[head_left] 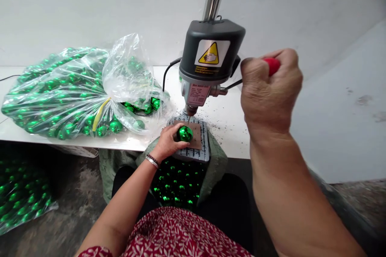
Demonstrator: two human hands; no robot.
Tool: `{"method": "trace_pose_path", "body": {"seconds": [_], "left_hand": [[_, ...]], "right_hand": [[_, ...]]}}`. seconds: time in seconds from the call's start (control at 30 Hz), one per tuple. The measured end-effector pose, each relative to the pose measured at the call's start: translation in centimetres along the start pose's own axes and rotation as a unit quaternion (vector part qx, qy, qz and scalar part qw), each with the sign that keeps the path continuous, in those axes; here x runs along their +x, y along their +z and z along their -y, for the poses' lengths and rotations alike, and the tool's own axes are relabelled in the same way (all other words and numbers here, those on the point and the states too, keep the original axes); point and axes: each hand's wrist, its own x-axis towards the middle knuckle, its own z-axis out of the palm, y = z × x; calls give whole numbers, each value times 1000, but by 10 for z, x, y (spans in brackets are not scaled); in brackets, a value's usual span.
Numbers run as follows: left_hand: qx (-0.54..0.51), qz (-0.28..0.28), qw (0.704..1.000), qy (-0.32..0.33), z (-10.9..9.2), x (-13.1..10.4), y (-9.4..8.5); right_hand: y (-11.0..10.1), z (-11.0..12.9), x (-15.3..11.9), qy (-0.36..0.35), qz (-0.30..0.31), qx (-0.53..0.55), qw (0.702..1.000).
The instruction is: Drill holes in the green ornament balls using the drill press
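My left hand (168,140) pinches a shiny green bauble (185,133) on the base plate (206,136) of a small bench drill (213,50). The thin drill bit (189,120) points down at the bauble's top; whether it touches cannot be made out. Raised at the right, my right hand (269,90) is wrapped round the red knob (273,65) of the drill's feed lever. A brown pad (197,132) lies under the bauble on the plate.
A tied clear bag (60,88) of green baubles lies on the white table (135,143), near an opened clear bag (129,76). Below the plate, more baubles (177,184) fill a green sack (215,164). Another bag (24,196) rests on the floor at left. Dark shavings dot the table.
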Motion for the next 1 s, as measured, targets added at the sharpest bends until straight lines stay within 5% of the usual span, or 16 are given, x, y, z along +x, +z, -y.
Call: {"method": "trace_pose_path", "body": {"seconds": [0.2, 0.37, 0.43, 0.5, 0.57, 0.83, 1.0], "left_hand": [[-4, 60, 996, 64, -8, -31, -35], [200, -132, 971, 11, -2, -4, -91], [333, -87, 936, -75, 11, 12, -109], [422, 15, 891, -167, 25, 20, -118], [471, 73, 857, -197, 35, 21, -119], [503, 86, 848, -144, 35, 7, -123], [475, 117, 872, 3, 35, 3, -144]], "right_hand": [[0, 0, -3, 6, 1, -3, 1000], [1, -5, -3, -26, -4, 7, 1000], [1, -7, -2, -33, 0, 6, 999], [0, -7, -2, -34, 7, 3, 999], [0, -6, -2, -23, 13, 1, 1000], [0, -5, -2, -19, 14, 5, 1000], [-1, -2, -2, 15, 13, 11, 1000]]}}
